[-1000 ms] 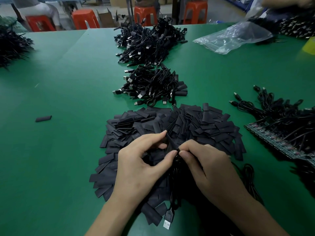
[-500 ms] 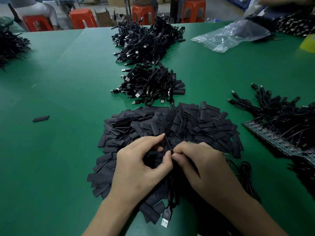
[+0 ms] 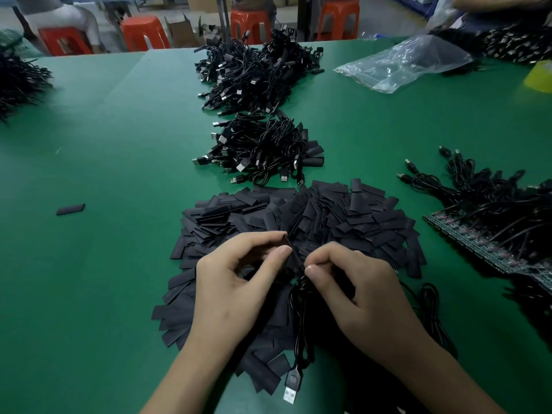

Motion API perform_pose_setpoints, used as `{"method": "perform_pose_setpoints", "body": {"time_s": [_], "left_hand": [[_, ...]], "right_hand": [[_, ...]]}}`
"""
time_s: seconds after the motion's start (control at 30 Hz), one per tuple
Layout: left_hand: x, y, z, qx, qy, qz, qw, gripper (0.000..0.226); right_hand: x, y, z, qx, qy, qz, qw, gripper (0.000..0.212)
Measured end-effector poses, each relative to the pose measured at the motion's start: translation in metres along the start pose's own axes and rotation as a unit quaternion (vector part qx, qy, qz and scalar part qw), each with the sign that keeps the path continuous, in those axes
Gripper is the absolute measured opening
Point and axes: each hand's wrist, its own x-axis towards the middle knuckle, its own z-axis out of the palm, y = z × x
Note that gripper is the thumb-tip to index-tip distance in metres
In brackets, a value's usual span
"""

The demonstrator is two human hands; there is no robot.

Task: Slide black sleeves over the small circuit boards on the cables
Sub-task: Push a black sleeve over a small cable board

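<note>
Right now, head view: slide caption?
Left hand and right hand hold a black sleeve and cable over the sleeve pile.

2 bare forearms reach in from the bottom edge, hands almost touching. The left hand [image 3: 236,288] pinches a black sleeve [image 3: 291,253] between thumb and forefinger; the right hand [image 3: 361,297], fingers [image 3: 330,259] curled, pinches the cable [image 3: 299,339].

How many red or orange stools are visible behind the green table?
4: far-left stool, left-centre stool, centre stool, right-centre stool. Others may be hidden.
</note>
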Motion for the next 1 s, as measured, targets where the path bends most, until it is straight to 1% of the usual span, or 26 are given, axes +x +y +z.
{"method": "perform_pose_setpoints", "body": {"time_s": [0.1,0.3,0.47,0.6,0.67,0.77,0.83,0.97,1.0], "left_hand": [[0.0,0.001,0.001,-0.056,-0.002,-0.039,0.998,0.018],[-0.002,-0.002,0.003,-0.152,-0.003,-0.084,0.985,0.017],[-0.003,-0.005,0.005,-0.149,-0.004,-0.075,0.986,0.013],[-0.003,-0.006,0.003,-0.13,-0.004,-0.057,0.99,0.011],[-0.003,-0.005,0.003,-0.144,-0.002,-0.056,0.988,0.015],[-0.004,-0.003,0.006,-0.177,0.001,-0.062,0.982,0.026],[-0.005,-0.001,0.009,-0.188,-0.003,-0.062,0.98,0.029],[-0.007,-0.001,0.01,-0.188,-0.019,-0.066,0.98,0.038],[-0.008,-0.001,0.01,-0.192,-0.032,-0.074,0.978,0.042]], "right_hand": [[0.0,0.0,-0.001,0.031,-0.012,0.006,0.999,0.018],[0.0,-0.001,-0.001,0.038,-0.008,0.007,0.999,0.024],[0.0,0.0,0.0,0.045,0.023,0.007,0.999,0.025],[0.0,0.0,0.001,0.047,0.029,0.014,0.998,0.026],[0.0,-0.001,0.001,0.056,0.039,0.019,0.997,0.026],[0.001,-0.002,0.0,0.076,0.047,0.029,0.996,0.024],[0.001,-0.001,0.0,0.078,0.045,0.037,0.995,0.022],[0.003,-0.002,-0.003,0.108,0.052,0.029,0.992,0.012],[0.004,-0.001,-0.004,0.123,0.062,0.027,0.99,0.012]]}}
